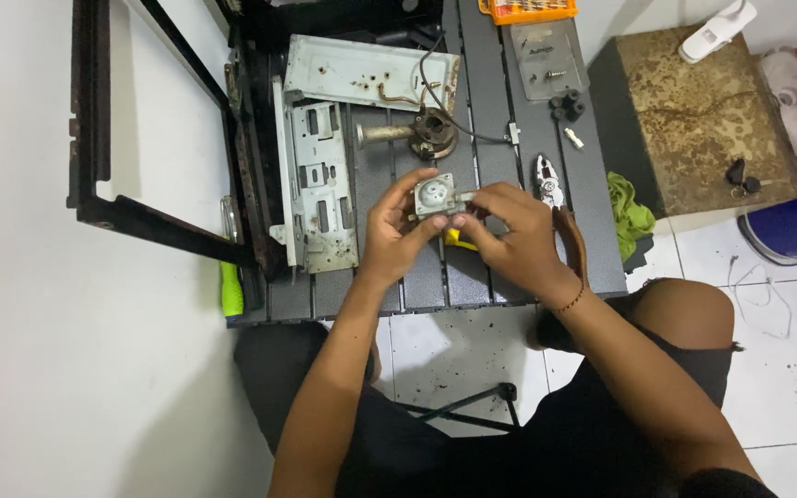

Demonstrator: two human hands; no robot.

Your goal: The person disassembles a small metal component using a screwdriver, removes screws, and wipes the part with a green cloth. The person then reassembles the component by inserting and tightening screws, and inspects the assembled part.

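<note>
Small grey metal part [435,195] pinched between left hand [397,235] and right hand [514,238], fingers closed on it, above dark tabletop [500,111]; pliers [548,180] just beside.

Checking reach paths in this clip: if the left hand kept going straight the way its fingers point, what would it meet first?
Likely the right hand: the left hand points right and slightly up across the small grey metal part both hold. Depth is unclear.

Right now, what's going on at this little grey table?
A person holds a small grey metal part with a round centre in both hands over the slatted table. The left hand cradles it; the right hand pinches its right edge. Pliers, a burner piece and metal panels lie around.
</note>
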